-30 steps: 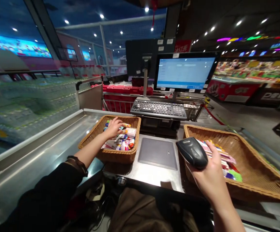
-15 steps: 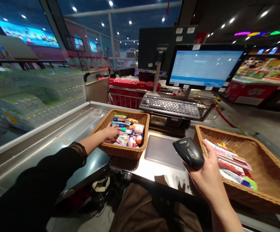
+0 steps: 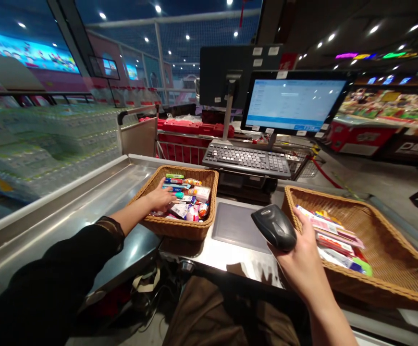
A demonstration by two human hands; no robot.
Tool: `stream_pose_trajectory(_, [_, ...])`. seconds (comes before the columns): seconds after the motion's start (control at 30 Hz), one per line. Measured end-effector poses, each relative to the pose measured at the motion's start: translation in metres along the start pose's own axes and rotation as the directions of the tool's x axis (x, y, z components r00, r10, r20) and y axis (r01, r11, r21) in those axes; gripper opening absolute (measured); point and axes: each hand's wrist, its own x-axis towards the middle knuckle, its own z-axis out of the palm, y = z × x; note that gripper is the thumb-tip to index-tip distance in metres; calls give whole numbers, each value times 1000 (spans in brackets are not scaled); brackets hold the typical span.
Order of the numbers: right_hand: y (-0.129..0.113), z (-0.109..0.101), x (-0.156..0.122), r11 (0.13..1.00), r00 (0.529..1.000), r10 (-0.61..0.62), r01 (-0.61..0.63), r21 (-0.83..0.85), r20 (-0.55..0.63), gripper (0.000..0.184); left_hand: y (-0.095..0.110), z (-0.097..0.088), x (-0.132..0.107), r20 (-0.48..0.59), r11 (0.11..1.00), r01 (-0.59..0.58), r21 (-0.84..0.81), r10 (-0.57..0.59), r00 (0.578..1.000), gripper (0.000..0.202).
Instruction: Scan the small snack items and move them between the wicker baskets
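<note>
My right hand grips a black handheld barcode scanner, its head pointing up and left over the counter. On the left, my left hand reaches into a brown wicker basket. Its fingers are stretched out over small packaged goods, close to a teal-ended package; what lies under the palm is hidden. Around it are a green packet, a white box and several wrapped items. Behind the scanner, a larger wicker basket holds flat packages, with a red-and-white one among them.
A grey pad is set into the metal counter between the baskets. Behind it stand a keyboard and a lit monitor. A metal trough runs along the left, with stacked bottle packs beyond.
The whole view has shifted slightly. My left hand has lifted a little, its fingers straighter over the goods. My right hand still holds the barcode scanner.
</note>
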Motion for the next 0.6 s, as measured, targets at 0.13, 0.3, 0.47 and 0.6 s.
stream_pose_trajectory(0.13, [-3, -3, 0, 1000, 1000, 13, -13, 18, -5, 27, -8, -14, -8, 49, 975, -89, 201, 81, 996, 34])
stream_pose_trajectory(0.3, [1, -8, -2, 1000, 1000, 22, -22, 12, 16, 31, -15, -37, -21, 49, 950, -116, 291, 106, 993, 16])
stream_pose_trajectory(0.47, [11, -12, -4, 1000, 999, 21, -21, 18, 24, 36, 5, -65, -17, -232, 951, 0, 308, 76, 970, 22])
stream_pose_trajectory(0.6, [2, -14, -4, 999, 999, 29, -28, 28, -19, 34, 56, -82, 5, -406, 958, -48, 283, 165, 899, 19])
